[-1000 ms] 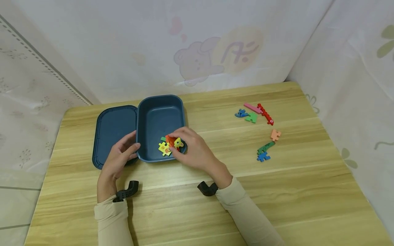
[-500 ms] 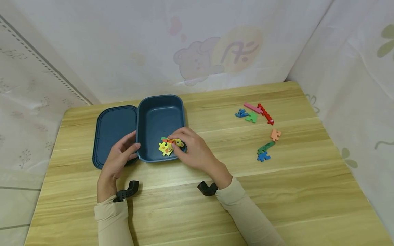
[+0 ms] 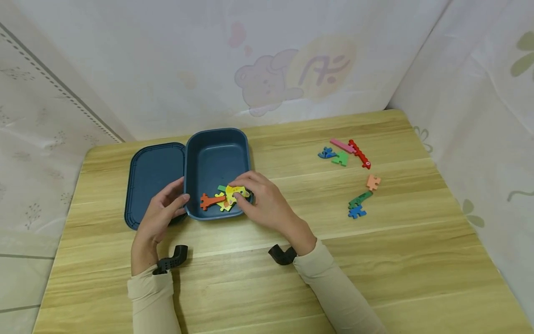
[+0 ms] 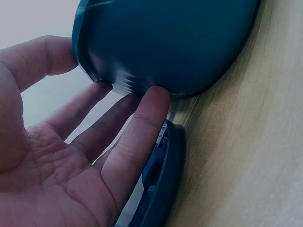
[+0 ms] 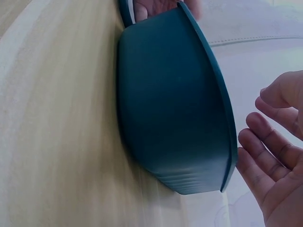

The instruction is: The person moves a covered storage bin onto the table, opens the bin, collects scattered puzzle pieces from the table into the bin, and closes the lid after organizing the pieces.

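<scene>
In the head view my right hand (image 3: 263,199) reaches over the near right corner of a dark blue plastic box (image 3: 217,130). Its thumb and index finger pinch a yellow animal-shaped puzzle piece (image 3: 236,193); the right wrist view hides that piece. Just left of it lies an orange puzzle piece (image 3: 209,200), with another yellow puzzle piece (image 3: 222,207) and a bit of a green piece (image 3: 221,188) beneath. My left hand (image 3: 162,208) holds the box's left side. The left wrist view has its thumb at the rim and fingertips against the outer wall (image 4: 170,42).
The lid (image 3: 156,171) lies flat at the box's left. On the table's right are loose puzzle pieces: pink (image 3: 342,145), red (image 3: 359,154), light green (image 3: 340,159), blue boat-like (image 3: 327,153), peach (image 3: 373,182), dark green (image 3: 360,199) and blue (image 3: 357,212). A curtain stands behind.
The orange piece has gone from my right fingers to the left inside the box. Those fingers now pinch the yellow animal-shaped piece. My left hand has stayed put.
</scene>
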Demonstrator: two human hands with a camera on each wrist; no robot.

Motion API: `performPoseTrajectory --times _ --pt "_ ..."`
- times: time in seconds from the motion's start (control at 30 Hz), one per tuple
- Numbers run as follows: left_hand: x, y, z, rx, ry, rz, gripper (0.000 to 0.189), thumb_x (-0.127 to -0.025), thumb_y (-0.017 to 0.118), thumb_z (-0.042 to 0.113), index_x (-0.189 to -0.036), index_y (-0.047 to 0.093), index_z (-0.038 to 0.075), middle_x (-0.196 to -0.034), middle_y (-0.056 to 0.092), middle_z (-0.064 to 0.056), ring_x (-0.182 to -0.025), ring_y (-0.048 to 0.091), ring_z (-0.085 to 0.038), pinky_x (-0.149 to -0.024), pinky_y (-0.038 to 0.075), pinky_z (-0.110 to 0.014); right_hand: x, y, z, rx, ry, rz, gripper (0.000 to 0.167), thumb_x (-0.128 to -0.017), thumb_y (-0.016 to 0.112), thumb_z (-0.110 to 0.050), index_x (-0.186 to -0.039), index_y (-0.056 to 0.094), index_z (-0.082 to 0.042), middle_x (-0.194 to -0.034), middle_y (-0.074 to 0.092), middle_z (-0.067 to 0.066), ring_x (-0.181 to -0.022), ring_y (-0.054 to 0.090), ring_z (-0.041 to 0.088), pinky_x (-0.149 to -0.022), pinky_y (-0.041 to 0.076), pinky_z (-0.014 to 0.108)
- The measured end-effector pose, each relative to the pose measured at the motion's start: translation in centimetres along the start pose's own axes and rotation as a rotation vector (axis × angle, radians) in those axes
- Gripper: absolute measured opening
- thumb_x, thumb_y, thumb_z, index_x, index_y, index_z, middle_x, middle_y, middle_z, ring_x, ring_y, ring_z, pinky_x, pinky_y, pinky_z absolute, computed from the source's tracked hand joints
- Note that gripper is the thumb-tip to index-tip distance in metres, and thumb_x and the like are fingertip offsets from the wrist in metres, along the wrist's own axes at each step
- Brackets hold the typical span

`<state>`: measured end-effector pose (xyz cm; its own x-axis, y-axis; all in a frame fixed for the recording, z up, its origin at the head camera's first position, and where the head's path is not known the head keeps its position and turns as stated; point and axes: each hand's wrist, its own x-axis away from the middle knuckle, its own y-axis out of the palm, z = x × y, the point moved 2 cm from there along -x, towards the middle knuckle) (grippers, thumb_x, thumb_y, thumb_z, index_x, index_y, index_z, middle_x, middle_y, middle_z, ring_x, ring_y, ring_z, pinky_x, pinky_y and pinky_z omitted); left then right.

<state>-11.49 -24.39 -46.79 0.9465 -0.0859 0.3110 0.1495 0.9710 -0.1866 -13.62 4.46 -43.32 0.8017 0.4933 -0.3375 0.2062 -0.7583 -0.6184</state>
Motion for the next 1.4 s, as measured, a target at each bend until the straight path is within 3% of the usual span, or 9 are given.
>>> performPoseTrajectory --times 0.97,1.4 --pt "0.2 -0.1 -0.2 -0.013 -0.005 -0.001 0.065 -0.110 0.058 0.031 -0.168 0.032 0.017 -0.166 0.042 -0.017 -0.120 0.058 0.003 -0.091 0.056 -0.014 0.0 -2.1 1.2 0.031 0.060 0.044 0.025 -0.101 0.071 -0.012 -0.126 0.075 -0.009 -0.127 0.070 0.005 -0.123 0.067 0.021 -0.107 0.056 0.039" --pt "0.1 -0.1 0.0 -0.016 0.009 0.003 0.065 -0.110 0.058 0.032 -0.167 0.033 0.015 -0.163 0.043 -0.019 -0.119 0.059 0.003 -0.091 0.056 -0.015 0.2 -4.3 2.5 0.038 0.125 0.132 0.027 -0.099 0.073 -0.011 -0.126 0.075 -0.008 -0.125 0.071 0.006 -0.122 0.068 0.024 -0.106 0.055 0.044"
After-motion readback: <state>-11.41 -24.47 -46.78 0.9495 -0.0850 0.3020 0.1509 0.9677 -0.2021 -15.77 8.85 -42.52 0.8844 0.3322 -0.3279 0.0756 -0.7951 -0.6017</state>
